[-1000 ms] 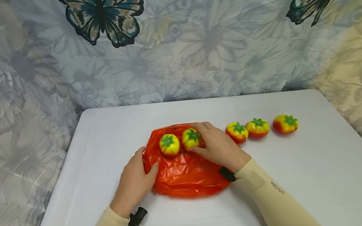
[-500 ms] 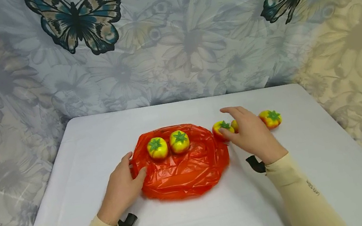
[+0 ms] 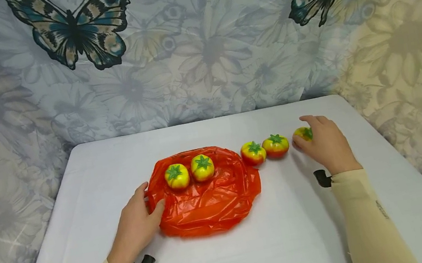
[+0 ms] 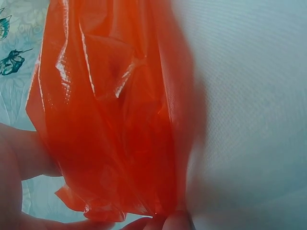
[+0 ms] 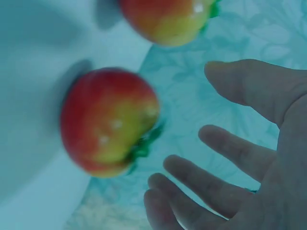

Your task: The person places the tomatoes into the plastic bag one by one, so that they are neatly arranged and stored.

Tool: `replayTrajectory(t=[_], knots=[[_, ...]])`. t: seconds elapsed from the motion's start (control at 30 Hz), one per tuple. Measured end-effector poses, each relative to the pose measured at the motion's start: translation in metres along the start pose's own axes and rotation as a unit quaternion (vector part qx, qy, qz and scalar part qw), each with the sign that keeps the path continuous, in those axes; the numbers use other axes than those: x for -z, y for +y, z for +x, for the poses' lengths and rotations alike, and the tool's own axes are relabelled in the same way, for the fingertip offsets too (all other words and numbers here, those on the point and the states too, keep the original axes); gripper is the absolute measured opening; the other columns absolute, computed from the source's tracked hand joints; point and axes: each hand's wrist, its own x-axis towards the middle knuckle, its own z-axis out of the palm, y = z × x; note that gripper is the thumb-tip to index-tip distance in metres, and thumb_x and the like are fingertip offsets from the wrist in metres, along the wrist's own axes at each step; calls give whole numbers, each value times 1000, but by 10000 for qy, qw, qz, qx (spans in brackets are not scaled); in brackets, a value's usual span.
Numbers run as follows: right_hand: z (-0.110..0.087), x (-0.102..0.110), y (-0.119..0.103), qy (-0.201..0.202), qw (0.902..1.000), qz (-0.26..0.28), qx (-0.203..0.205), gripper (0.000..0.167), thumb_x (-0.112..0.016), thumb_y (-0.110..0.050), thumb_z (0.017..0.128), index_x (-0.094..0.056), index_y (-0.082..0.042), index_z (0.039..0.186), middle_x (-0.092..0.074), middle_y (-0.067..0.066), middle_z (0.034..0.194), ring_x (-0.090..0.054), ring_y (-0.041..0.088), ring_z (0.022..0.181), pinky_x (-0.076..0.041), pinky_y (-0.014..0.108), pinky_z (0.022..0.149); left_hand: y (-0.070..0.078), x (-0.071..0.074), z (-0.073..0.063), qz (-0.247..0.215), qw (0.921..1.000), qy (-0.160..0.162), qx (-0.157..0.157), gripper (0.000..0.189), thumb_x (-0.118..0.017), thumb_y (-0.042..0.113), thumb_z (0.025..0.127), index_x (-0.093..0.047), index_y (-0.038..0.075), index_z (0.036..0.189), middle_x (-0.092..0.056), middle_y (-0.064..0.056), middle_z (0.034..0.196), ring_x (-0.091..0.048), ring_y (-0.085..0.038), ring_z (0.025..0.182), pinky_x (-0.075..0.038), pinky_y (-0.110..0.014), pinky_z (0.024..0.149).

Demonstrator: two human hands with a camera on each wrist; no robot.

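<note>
A crinkled red plastic bag lies across the middle of the table. My left hand grips its left edge, thumb over the near side; the left wrist view shows the fingers around the film. Two tomato-like fruits, yellow-red with green leafy tops, sit on the bag: one left fruit and one right fruit. My right hand, fingers spread, is at the rightmost fruit, partly covering it in the head view. In the right wrist view that fruit lies apart from the fingertips.
Beside the bag's right edge stand two more such fruits, a nearer one and another close to it. The white table ends at a fabric backdrop printed with butterflies and flowers.
My right hand has left the right fruit on the bag and moved right, past two fruits, to the rightmost one. The left hand stays at the bag's edge; the head view has shifted.
</note>
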Motion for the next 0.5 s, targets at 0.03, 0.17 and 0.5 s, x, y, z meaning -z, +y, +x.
replayTrajectory(t=[0.03,0.17,0.5], knots=[[2,0,2,-41,10000,-2,-32,66,-73,-32,101,-52,1,154,-52,38,151,-48,59,136,-40,76,114,0,0,0,-2,10000,19,-9,76,-62,32,108,-30,-6,165,-56,-29,156,-62,-45,137,-57,-62,108],[5,-2,10,-224,9996,-14,-165,71,-74,-36,101,-49,2,156,-49,39,153,-46,61,137,-39,78,114,0,1,-1,-42,10000,33,-38,76,-62,32,108,-30,-6,165,-57,-29,155,-62,-45,136,-57,-62,108],[6,-11,26,-740,9952,-11,-645,80,-71,-46,102,-42,0,161,-44,39,156,-48,59,135,-40,78,115,1,0,-1,38,10000,43,-74,76,-63,31,107,-31,-6,165,-57,-29,155,-64,-44,135,-58,-61,106]])
